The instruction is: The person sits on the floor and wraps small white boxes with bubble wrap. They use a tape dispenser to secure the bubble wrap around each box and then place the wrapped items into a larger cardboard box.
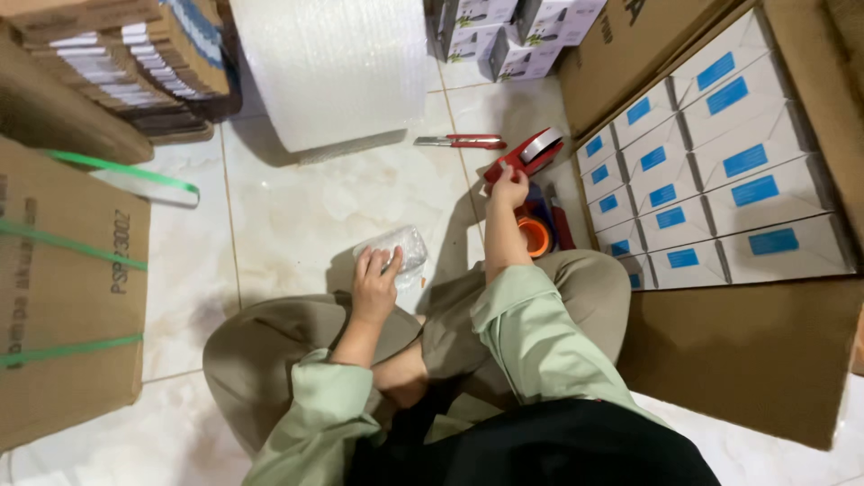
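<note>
On the tiled floor (pixel 297 207), going from the left: a big carton (pixel 67 297) bound with green straps stands at the edge, flat cardboard stacked behind it, and a fat roll of bubble wrap (pixel 333 67) rises at the top. In front of the crossed legs lies a small parcel (pixel 400 247), already swathed in bubble wrap. The left hand (pixel 373 286) rests flat on it, fingers spread, pinning it to the floor rather than closing round it. Further right, a red cutter (pixel 463 141) lies alone on the tiles. The right hand (pixel 511 189) is stretched out, its grip closed on the handle of a red tape gun (pixel 526 153), which sits just clear of the floor beside an orange tape roll (pixel 535 236). At the far right an open carton (pixel 720 153) is packed tight with white boxes bearing blue labels.

As I judge it, the wrapping is done and the taping is not: no tape shows on the parcel, and the gun is well apart from it.
</note>
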